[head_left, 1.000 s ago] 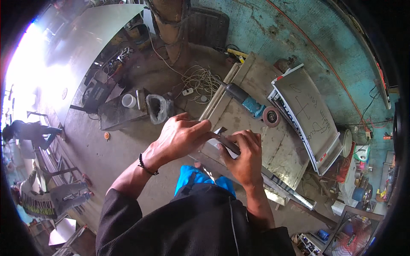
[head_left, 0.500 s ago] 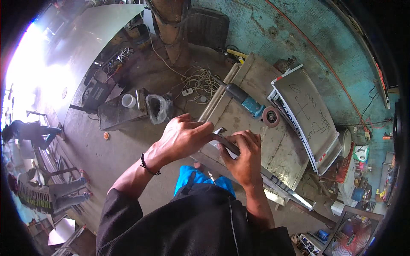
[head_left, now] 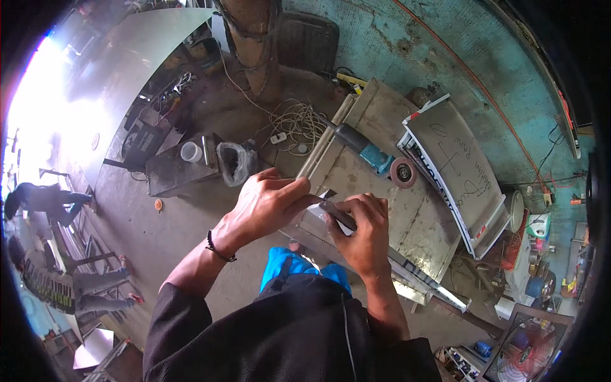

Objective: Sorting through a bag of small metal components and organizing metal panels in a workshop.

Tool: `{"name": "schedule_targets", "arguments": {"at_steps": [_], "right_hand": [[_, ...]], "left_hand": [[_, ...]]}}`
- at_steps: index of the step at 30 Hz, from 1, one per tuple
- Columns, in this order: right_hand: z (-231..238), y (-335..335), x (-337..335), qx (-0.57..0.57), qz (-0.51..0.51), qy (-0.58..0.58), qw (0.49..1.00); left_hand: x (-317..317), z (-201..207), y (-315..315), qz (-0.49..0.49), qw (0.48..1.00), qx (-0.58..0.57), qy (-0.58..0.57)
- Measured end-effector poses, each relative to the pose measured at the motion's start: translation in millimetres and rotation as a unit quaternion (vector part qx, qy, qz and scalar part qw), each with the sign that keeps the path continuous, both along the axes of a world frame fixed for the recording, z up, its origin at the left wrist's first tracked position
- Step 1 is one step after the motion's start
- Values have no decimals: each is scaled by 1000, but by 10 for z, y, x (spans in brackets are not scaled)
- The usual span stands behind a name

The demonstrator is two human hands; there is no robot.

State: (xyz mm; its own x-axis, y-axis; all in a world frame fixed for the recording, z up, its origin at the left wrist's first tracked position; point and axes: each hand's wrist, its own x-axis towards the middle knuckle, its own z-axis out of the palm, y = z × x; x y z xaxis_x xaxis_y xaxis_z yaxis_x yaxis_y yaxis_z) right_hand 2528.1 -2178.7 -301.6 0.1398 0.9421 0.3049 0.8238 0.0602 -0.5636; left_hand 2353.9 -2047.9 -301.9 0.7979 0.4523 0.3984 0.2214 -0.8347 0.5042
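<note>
The right hand (head_left: 364, 219) has thumb and fingers clamped on a short grey bar (head_left: 344, 220), thumb opposing fingers, probably for a firm hold. The left hand (head_left: 264, 202) has thumb and fingertips close together at the bar's far end; whether they pinch it or only touch it, I cannot tell. Two-handed support likely steadies that end. The bar is above the near edge of the worktop (head_left: 414, 223), toward its left corner; contact is unclear. Beyond, an angle grinder (head_left: 368, 151) rests with its handle toward the left edge, presumably laid down to free both hands. A white-framed panel (head_left: 455, 149) lines the right edge.
</note>
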Motion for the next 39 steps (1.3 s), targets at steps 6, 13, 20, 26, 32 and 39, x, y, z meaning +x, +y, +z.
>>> {"name": "schedule_targets", "arguments": {"at_steps": [6,13,20,26,32,39], "right_hand": [[5,2,-4,2,1,7,1000],[-12,14,18,-4,-2,-7,1000],[8,7,12,-1,-1,-7,1000],[-5,-7,6,9,-1,-3,1000],[4,10,-8,13,-5,-12,1000],[-6,-7,-2,9,-6,-20,1000]], "left_hand": [[38,23,-14,-8,1000,0,-9],[-2,36,-31,6,999,-9,34],[-23,69,-1,7,1000,-12,26],[-32,171,26,-11,999,12,39],[-27,166,8,-11,998,23,64],[-7,239,12,-14,995,41,90]]}}
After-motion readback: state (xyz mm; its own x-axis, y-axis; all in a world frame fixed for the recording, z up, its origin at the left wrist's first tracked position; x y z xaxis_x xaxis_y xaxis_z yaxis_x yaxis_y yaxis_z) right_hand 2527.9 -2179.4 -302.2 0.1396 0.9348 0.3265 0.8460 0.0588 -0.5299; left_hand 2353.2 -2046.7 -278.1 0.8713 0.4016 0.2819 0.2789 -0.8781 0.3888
